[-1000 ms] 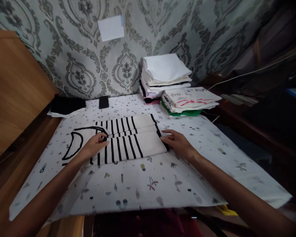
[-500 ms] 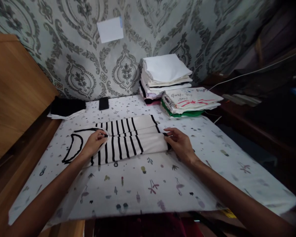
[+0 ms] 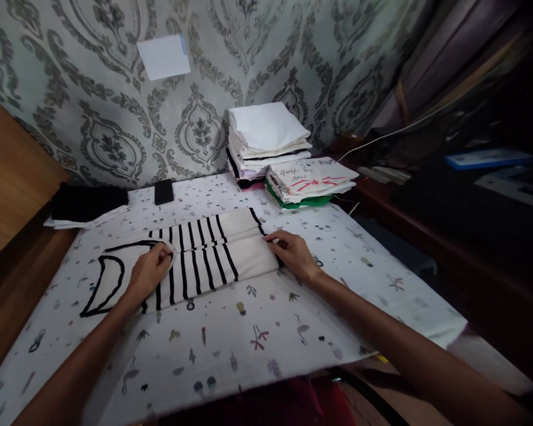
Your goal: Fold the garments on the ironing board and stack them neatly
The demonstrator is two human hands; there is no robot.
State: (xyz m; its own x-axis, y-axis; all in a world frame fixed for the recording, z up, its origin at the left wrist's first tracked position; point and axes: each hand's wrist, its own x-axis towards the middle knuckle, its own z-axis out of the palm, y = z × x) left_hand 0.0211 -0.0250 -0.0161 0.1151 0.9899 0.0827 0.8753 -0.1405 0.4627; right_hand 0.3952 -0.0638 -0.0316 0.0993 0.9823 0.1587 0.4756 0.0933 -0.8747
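A white garment with black stripes and black trim (image 3: pixel 244 254) lies on the patterned tablecloth, its sides folded inward to a seam along the middle. My left hand (image 3: pixel 151 269) pinches the fabric near the neckline end, fingers closed on it. At the opposite end, the hem, my right hand (image 3: pixel 295 254) has its thumb and fingers closed on the black-trimmed edge. The curved neckline lies flat to the left of my left hand.
Behind the garment stand a tall stack of folded clothes (image 3: pixel 269 127) and a lower one (image 3: pixel 308 180). A black phone (image 3: pixel 164 192) and folded black cloth (image 3: pixel 89 202) lie at the back left. Wooden furniture (image 3: pixel 13 171) borders the left side.
The view has swung to the right, so everything appears further left. My right hand's fingers have come closer together at the hem; my left hand stays at the neckline end.
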